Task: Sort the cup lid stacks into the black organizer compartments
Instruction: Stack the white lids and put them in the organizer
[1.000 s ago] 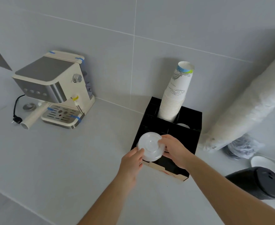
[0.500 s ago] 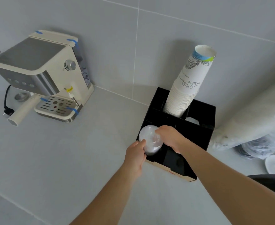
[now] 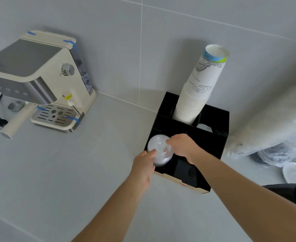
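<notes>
Clear lid stack: light, thin, slippery, we judge; we grip its sides, left hand and right hand clasping it, over black organizer.

There is one view only — a wide-angle camera worn on the person's head, looking forward and steeply down at the grey counter. It sits close above the black organizer, which lies centre-right, with both forearms reaching in from the near edge. The tiled wall fills the far side — its lines bend with the lens.
</notes>
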Tool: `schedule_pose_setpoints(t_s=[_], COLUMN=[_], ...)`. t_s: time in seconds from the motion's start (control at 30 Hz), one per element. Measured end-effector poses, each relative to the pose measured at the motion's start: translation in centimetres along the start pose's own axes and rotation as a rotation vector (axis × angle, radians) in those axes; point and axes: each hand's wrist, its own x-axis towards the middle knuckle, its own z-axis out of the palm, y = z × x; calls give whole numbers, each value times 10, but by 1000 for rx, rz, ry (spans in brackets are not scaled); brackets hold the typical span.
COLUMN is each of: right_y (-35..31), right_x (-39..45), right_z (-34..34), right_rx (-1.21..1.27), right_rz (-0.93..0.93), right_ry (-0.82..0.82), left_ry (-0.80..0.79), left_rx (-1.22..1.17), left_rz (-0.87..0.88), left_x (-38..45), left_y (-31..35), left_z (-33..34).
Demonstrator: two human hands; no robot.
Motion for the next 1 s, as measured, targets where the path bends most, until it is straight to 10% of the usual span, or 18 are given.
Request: schedule_pose_setpoints(t_s=[1.0], right_y=[170], right_x=[-185], right_z=[-126], right_rx=[1013], right_rz=[-98], right_ry=[42], left_ry=[-344], left_rx=[-32], left_rz=[160], left_x=[-147], left_y=[-51], left_z=[16])
